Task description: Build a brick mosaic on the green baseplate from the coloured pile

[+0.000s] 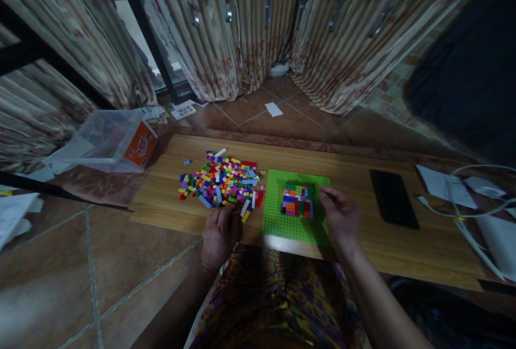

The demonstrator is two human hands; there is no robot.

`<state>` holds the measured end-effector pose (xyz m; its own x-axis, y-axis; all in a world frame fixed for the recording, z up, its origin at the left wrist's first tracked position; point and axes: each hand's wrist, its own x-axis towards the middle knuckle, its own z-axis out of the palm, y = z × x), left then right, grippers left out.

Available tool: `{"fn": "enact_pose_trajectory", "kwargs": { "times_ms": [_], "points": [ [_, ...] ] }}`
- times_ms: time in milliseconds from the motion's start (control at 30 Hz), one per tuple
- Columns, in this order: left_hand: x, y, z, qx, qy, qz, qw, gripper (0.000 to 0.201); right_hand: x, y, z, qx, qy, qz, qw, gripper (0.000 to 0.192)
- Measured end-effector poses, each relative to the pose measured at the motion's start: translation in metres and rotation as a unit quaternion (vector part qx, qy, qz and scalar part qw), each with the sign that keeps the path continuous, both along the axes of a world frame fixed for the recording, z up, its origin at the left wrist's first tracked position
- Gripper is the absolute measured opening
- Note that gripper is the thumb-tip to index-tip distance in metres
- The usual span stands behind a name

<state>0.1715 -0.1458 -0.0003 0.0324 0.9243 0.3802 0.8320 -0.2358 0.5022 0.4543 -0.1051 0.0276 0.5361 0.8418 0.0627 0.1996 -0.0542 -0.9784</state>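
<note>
A green studded baseplate [278, 228] lies on the wooden table, with a compact block of many-coloured toy bricks [297, 201] built up around its middle. To its left spreads a loose heap of small toy bricks [229, 179] in mixed colours and lengths. My left hand [220, 233] is at the heap's near edge, fingers curled and bunched; their tips are hidden, and I cannot tell what is in them. Beside the baseplate's right edge is my right hand [341, 212], its thumb and fingers pinched together. Anything in that pinch is too small to make out.
A black phone [394, 198] lies at the table's right, near white cables [463, 214] and papers [445, 185]. A clear plastic box [107, 139] with an orange label stands on the floor to the left. Striped curtains [237, 42] hang behind the table [161, 198].
</note>
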Motion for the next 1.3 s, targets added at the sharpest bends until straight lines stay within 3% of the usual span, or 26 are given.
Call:
{"fn": "enact_pose_trajectory", "kwargs": {
  "times_ms": [67, 133, 233, 333, 600, 833, 1033, 1300],
  "points": [
    [0.0, -0.001, 0.0, -0.003, 0.0, 0.005, 1.0, 0.024, -0.014, -0.013, 0.007, 0.005, -0.042, 0.045, 0.998, 0.024],
    [0.001, -0.001, 0.0, -0.005, -0.003, 0.007, 1.0, 0.024, -0.034, -0.025, 0.013, 0.015, -0.085, 0.134, 0.987, 0.02],
    [0.0, -0.002, -0.001, -0.005, -0.006, 0.006, 1.0, 0.025, -0.066, -0.039, 0.016, 0.021, -0.16, 0.291, 0.943, 0.017],
    [0.0, -0.003, -0.001, -0.004, -0.006, 0.003, 1.0, 0.025, -0.09, -0.043, 0.012, 0.029, -0.234, 0.347, 0.908, 0.017],
    [-0.002, -0.005, 0.001, 0.004, -0.025, -0.012, 1.0, 0.025, -0.116, -0.033, 0.005, -0.002, -0.354, 0.376, 0.856, 0.016],
    [-0.005, -0.006, -0.003, 0.008, -0.03, -0.024, 0.999, 0.027, -0.134, -0.026, 0.005, -0.039, -0.447, 0.341, 0.826, 0.015],
    [-0.007, -0.004, -0.008, 0.011, -0.024, -0.028, 0.999, 0.028, -0.141, -0.027, 0.004, -0.022, -0.463, 0.328, 0.823, 0.006],
    [-0.006, -0.001, 0.0, 0.032, -0.013, -0.033, 0.999, 0.024, -0.146, -0.029, 0.006, -0.027, -0.464, 0.298, 0.834, 0.011]
  ]
}}
